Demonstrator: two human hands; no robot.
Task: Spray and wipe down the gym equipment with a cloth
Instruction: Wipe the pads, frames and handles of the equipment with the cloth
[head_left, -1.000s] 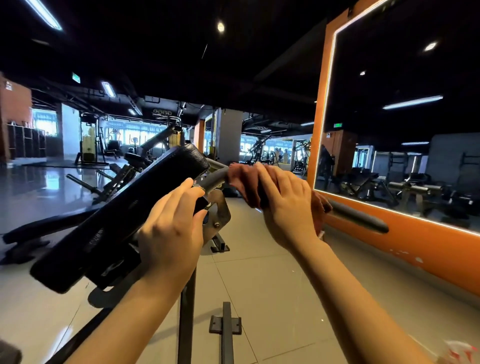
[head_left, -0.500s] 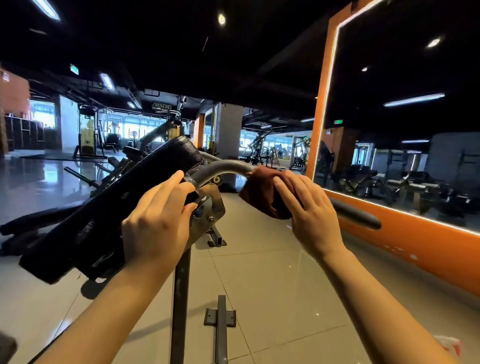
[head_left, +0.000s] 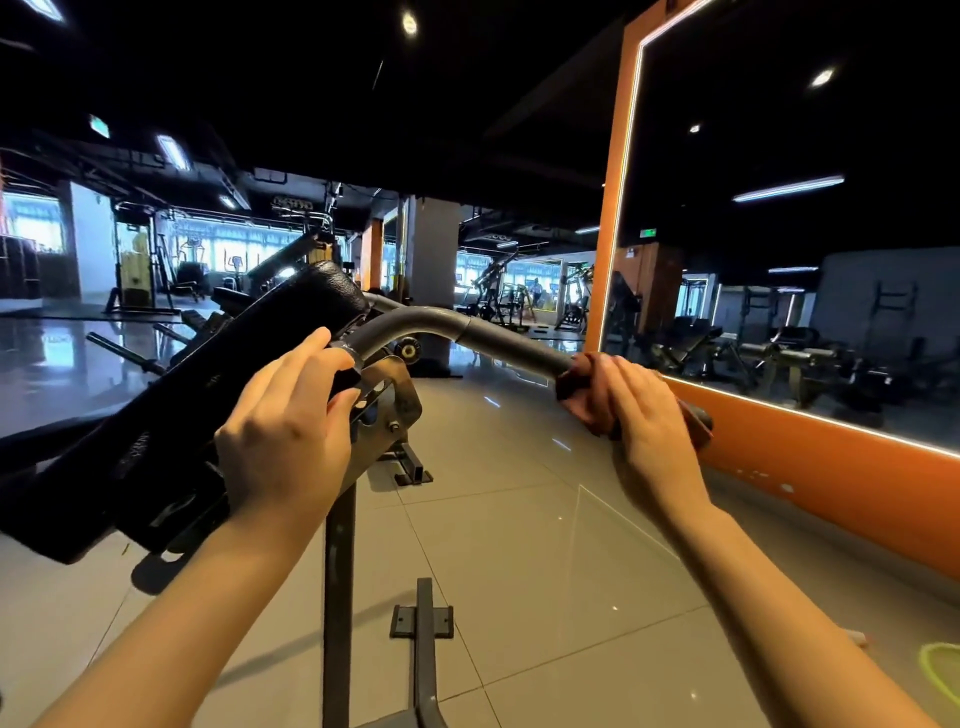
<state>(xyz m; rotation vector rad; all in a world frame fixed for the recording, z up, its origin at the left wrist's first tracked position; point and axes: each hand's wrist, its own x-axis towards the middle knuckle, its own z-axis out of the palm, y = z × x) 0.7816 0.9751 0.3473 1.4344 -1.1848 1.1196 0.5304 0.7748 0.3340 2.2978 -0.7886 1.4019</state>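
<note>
My feed is dim overall: black ceiling lit only by small spot lamps and strip lights. Far windows blow out blue-white and glare across the glossy floor. LED strip edging the mirror is bright. Both forearms evenly lit, soft shadows under the black pad. Wide-angle bends straight lines near the edges; background gear is soft.
</note>
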